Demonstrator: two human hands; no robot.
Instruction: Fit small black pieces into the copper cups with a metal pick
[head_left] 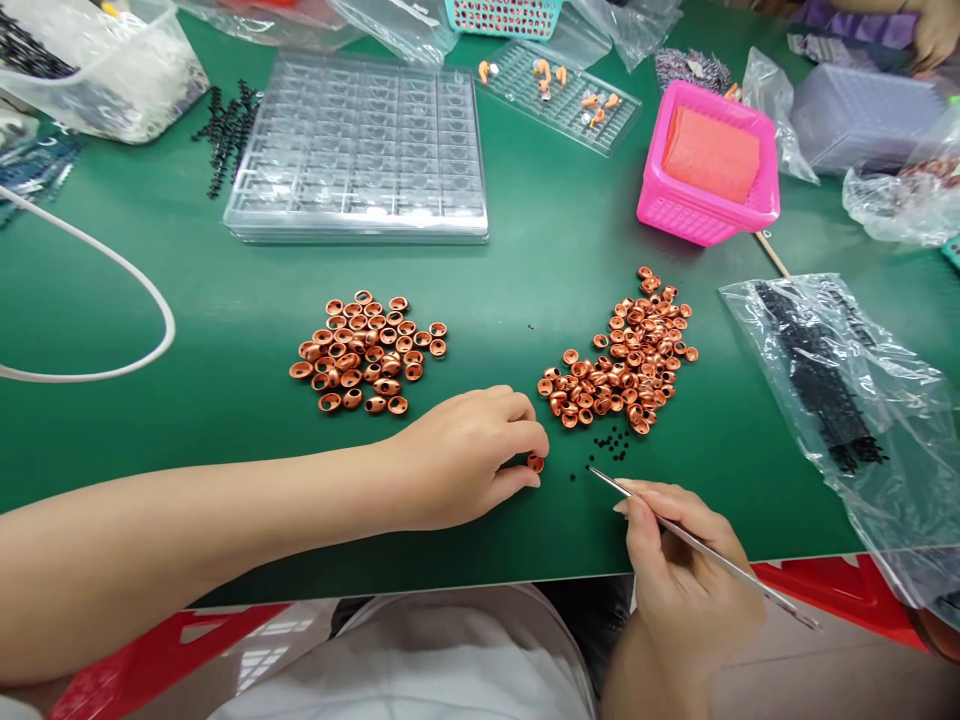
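Observation:
Near the front edge of the green table, my left hand (480, 450) pinches a small copper-coloured cup-shaped piece (535, 463) between thumb and fingers. My right hand (686, 550) grips a thin metal tool (705, 548) like a pen; I cannot tell if it is tweezers or a pick. Its tip is at a scatter of tiny black dots (616, 443). Beyond them spreads a pile of copper-coloured pieces (637, 350), each with a hole. A second pile of the same pieces (367, 350) lies to the left, beyond my left forearm.
Stacked clear compartment trays (360, 150) stand at the back, beside black strips (225, 130). A pink basket (705, 225) holds an orange-red block. A clear bag (847, 380) with black strips lies right. A white cable (150, 290) curves at left. Another person's hand (936, 35) shows far right.

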